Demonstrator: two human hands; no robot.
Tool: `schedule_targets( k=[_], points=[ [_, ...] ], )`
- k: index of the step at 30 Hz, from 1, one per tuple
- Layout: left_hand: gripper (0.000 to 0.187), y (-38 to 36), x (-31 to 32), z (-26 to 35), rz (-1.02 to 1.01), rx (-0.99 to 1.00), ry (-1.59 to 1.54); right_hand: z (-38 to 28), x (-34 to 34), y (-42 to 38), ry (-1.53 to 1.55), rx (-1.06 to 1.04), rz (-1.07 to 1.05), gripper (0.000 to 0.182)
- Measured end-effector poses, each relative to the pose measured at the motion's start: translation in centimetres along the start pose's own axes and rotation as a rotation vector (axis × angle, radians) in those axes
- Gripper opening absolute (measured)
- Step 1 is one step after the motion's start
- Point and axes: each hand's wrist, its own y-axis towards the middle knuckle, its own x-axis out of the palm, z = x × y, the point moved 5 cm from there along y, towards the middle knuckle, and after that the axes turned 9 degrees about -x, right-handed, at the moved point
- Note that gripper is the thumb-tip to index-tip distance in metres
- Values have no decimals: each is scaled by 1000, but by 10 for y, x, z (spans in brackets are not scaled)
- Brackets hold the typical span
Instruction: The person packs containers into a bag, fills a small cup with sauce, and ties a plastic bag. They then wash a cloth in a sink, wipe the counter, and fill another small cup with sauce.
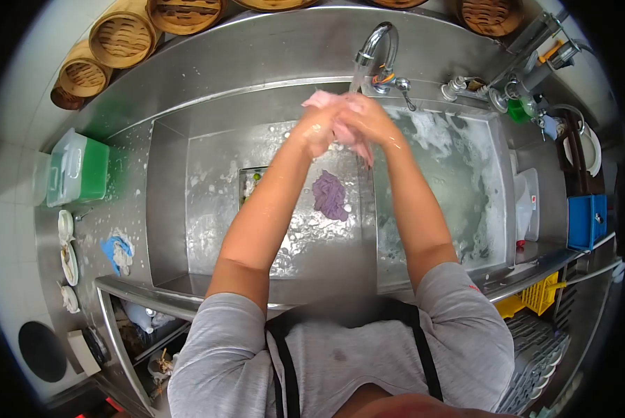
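Under the running faucet (376, 52), both hands are closed around a wet pink cloth (354, 134). My left hand (318, 127) grips it from the left, and part of the cloth sticks out above the fingers. From the right, my right hand (369, 117) presses on the same cloth, whose lower end hangs down between the hands. Below them, a crumpled purple cloth (330, 196) lies on the wet floor of the left sink basin (215, 150). A drain basket (245, 182) with green bits in it is partly hidden by my left forearm.
The right basin (452, 188) holds cloudy, soapy water. Bamboo steamers (122, 40) line the ledge behind. A green-and-clear plastic tub (79, 169) and a blue cloth (116, 249) with white foam sit on the left counter. A blue bin (586, 221) stands at the right.
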Motion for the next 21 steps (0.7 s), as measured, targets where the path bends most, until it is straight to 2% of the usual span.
schedule_targets(
  k=[1,3,4,5,7,8,9,10,11,14,16,17,19,20,21],
  points=[
    [32,-7,-3,14,42,61,-142,0,-7,-11,189,275,-157,26],
    [37,-2,-8,12,106,65,-473,20,-16,-18,295,331,-39,25],
    [41,1,-10,8,139,63,-638,8,-15,-17,350,361,22,25],
    [49,12,-5,-1,149,59,-655,-6,-6,-19,489,302,359,36],
    [50,33,8,-14,-448,268,-419,-59,18,-20,-245,-316,505,26],
    [51,41,2,-30,-743,364,-286,-84,41,-21,-390,-400,348,20],
    [49,72,-25,-46,-445,250,-441,-101,58,-23,-535,-475,188,16],
    [47,100,-54,-66,-139,156,-591,-78,60,-19,-837,-432,170,21],
    [48,93,-45,-75,-5,436,-663,-36,62,-11,-1138,-380,146,26],
    [37,101,-36,-58,-377,358,-615,-44,7,-3,-496,-126,413,26],
    [30,45,5,-26,261,14,-420,-10,-8,8,-173,153,507,22],
    [30,32,20,-14,78,-53,-437,-37,0,5,-402,-41,447,23],
    [32,36,-12,-12,183,-132,-463,-74,33,-19,-487,-362,288,24],
    [34,40,-25,-18,236,-176,-476,-68,33,-21,-501,-338,281,23],
    [34,43,-23,-20,152,-127,-605,-63,34,-23,-515,-315,274,22]
  ],
)
